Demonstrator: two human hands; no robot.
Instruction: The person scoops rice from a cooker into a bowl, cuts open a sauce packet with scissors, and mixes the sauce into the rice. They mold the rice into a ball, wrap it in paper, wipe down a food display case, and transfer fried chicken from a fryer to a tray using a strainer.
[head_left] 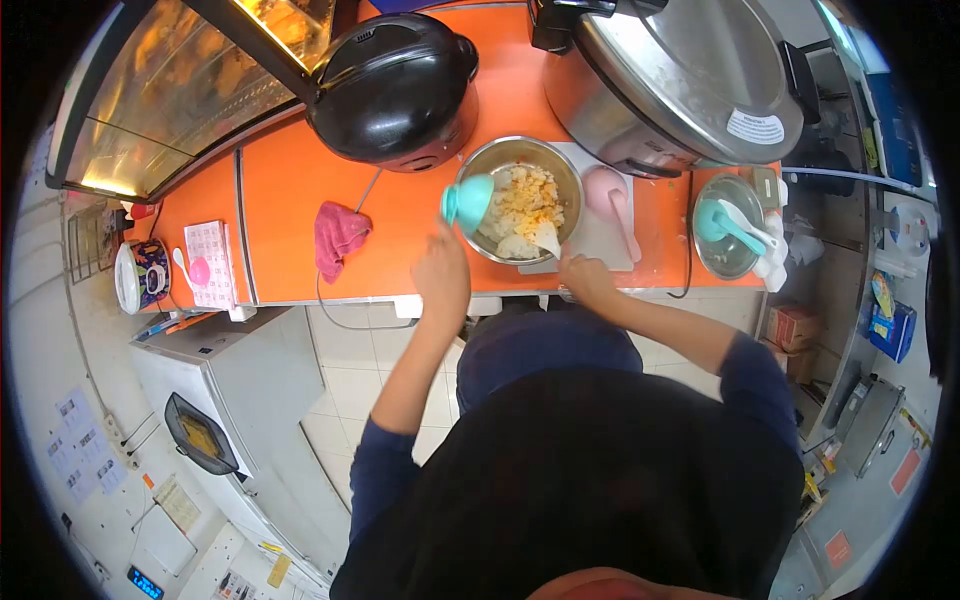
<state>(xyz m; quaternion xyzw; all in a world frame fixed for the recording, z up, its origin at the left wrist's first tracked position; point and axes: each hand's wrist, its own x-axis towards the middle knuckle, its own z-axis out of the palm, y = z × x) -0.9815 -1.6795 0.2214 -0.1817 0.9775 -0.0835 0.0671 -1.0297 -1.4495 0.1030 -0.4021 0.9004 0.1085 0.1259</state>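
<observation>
A steel bowl (500, 152) of yellowish rice stands on the orange counter (400, 240). My left hand (441, 272) holds a small teal cup (467, 201) tilted over the bowl's left rim. My right hand (582, 278) grips a white rice paddle (545, 238) whose blade dips into the rice at the bowl's near side. Both arms wear dark blue sleeves.
A black rice cooker (395, 85) sits behind the bowl to the left, a large steel cooker (680, 75) to the right. A pink cloth (338, 233), a pink scoop (610, 195) and a lidded steel bowl with a teal spoon (728, 228) lie on the counter.
</observation>
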